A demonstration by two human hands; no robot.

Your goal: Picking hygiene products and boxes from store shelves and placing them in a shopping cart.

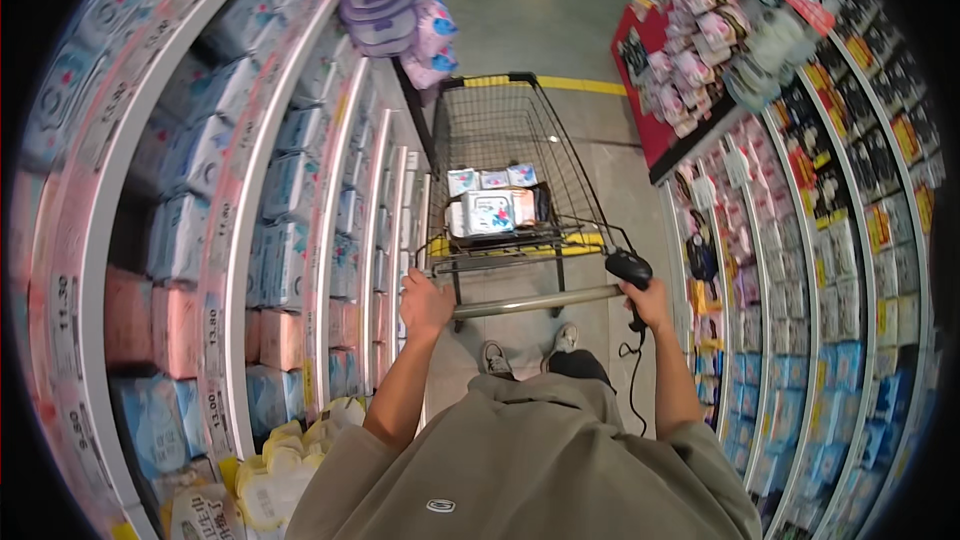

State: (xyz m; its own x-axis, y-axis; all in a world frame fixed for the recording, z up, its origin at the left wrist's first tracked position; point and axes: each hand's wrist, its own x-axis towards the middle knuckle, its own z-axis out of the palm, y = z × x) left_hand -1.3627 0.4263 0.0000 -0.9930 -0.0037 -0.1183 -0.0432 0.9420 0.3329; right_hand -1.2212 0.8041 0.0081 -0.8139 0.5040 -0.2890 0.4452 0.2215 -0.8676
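Note:
A wire shopping cart [517,127] stands in front of me in a shop aisle. My left hand [426,305] is closed around the left end of its handlebar [547,301]. At the right end, my right hand [651,304] grips the bar beside a black handheld device [628,268], perhaps a scanner; a thin black cable [639,390] hangs below it. Several soft packs lie at the near end of the basket, among them a white pack with a printed front [491,213] and smaller packs [463,180] behind it.
Shelves of blue and pink packs [178,240] run close along my left. More shelves with small packages [787,360] line the right. Purple-edged packs [379,11] hang at the left shelf end. A red display stand [637,97] with hanging goods is ahead right. Yellow tape [581,85] crosses the floor.

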